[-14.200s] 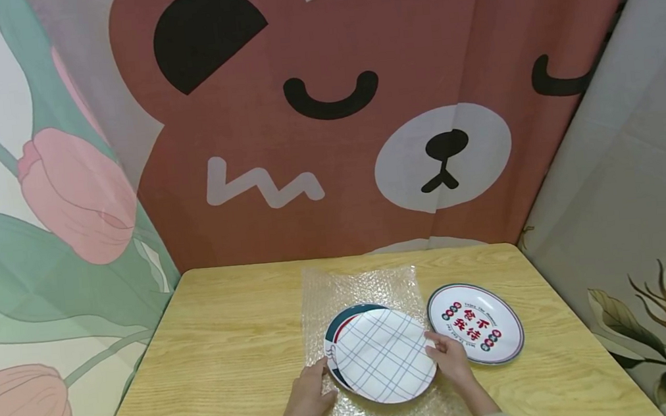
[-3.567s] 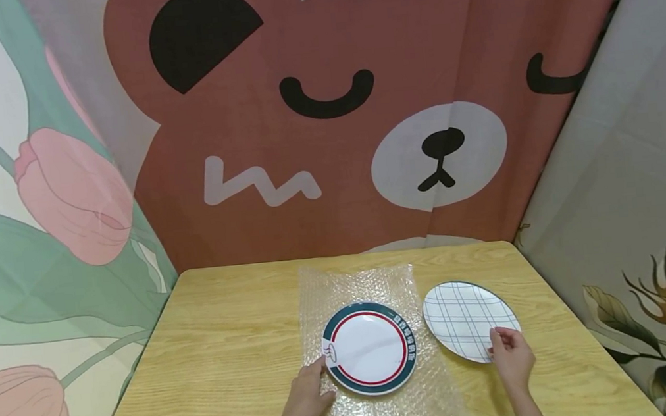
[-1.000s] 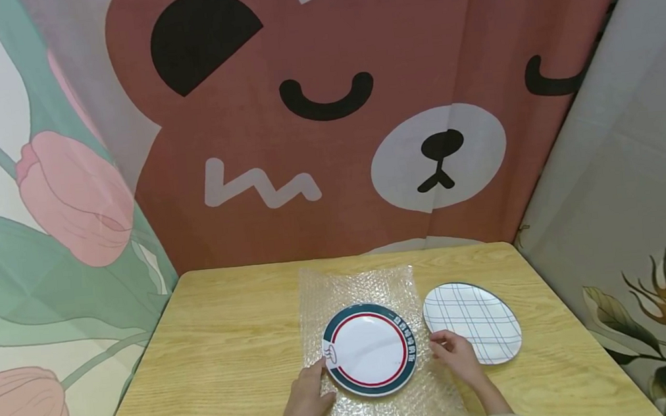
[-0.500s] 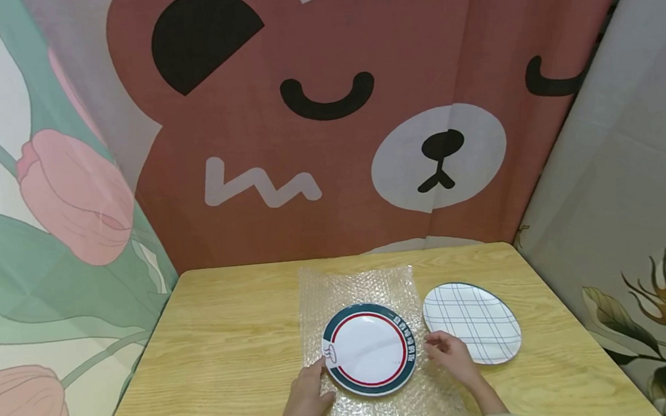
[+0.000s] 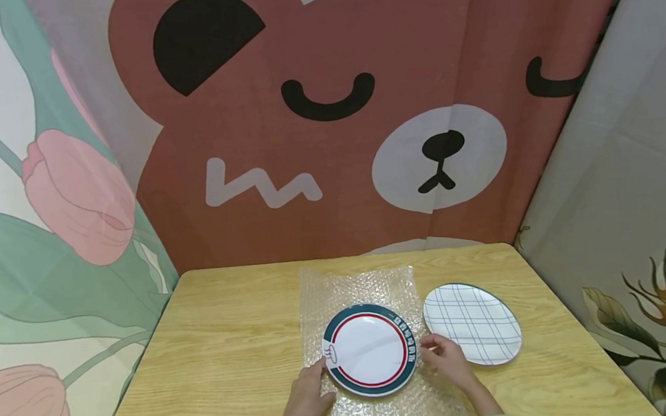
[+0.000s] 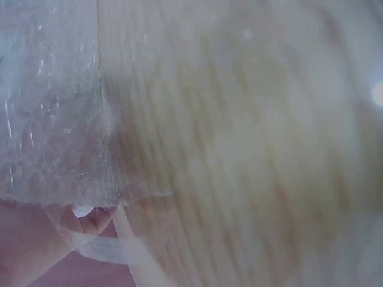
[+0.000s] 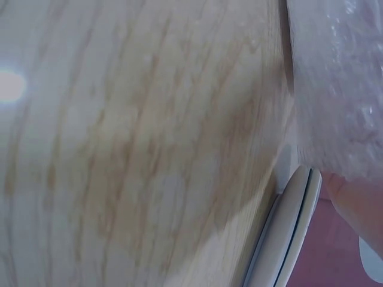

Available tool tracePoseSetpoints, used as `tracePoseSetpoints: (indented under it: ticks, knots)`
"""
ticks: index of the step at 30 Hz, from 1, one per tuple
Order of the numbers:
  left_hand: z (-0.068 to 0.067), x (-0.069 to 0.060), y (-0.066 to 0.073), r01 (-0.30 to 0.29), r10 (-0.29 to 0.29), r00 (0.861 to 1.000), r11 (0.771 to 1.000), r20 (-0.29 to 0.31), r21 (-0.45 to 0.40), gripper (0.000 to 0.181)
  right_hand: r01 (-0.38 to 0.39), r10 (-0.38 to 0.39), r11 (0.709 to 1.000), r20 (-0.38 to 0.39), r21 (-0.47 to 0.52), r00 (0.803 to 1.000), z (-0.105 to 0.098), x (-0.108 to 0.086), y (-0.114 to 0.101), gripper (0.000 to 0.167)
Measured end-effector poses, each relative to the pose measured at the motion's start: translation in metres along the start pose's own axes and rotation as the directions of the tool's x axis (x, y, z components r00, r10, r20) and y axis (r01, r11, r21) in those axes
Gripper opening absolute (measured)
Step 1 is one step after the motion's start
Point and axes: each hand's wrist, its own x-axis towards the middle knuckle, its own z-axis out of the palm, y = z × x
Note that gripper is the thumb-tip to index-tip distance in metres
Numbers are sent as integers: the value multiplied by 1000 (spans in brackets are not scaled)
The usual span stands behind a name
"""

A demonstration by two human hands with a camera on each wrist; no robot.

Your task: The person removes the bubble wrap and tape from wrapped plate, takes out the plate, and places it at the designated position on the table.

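A white plate with a teal rim and red ring (image 5: 370, 350) lies on a sheet of bubble wrap (image 5: 357, 285). My left hand (image 5: 307, 398) is at its left rim, fingertips touching the edge and thumb spread over the wrap. On the other side, my right hand (image 5: 450, 359) has its fingertips close to the right rim; whether they touch it I cannot tell. Nothing is visibly held in that hand. To the right lies a white plate with blue crossed lines (image 5: 474, 321). The right wrist view shows stacked plate edges (image 7: 293, 227) beside the wrap.
The wooden table (image 5: 226, 349) bears the wrap and plates. A bear-print cloth (image 5: 255, 129) hangs behind it, with a tulip-print cloth (image 5: 79, 197) on the left and a grey floral cloth (image 5: 618, 209) on the right.
The crossed-line plate went from atop the teal-rimmed plate onto the red-lettered plate at right, covering it. My right hand let it go and moved left towards the teal rim; my left hand stayed.
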Motion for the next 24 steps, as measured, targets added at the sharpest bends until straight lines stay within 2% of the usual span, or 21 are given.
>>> tracePoseSetpoints:
  ticks: [11, 24]
  knots:
    - [0, 1, 1, 3, -3, 1000, 1000, 12, 18, 64, -6, 6, 1000, 28, 8, 1000, 5, 2, 3, 20]
    - [0, 0, 0, -2, 2, 1000, 1000, 0, 18, 63, -20, 21, 999, 23, -27, 1000, 10, 3, 10, 22]
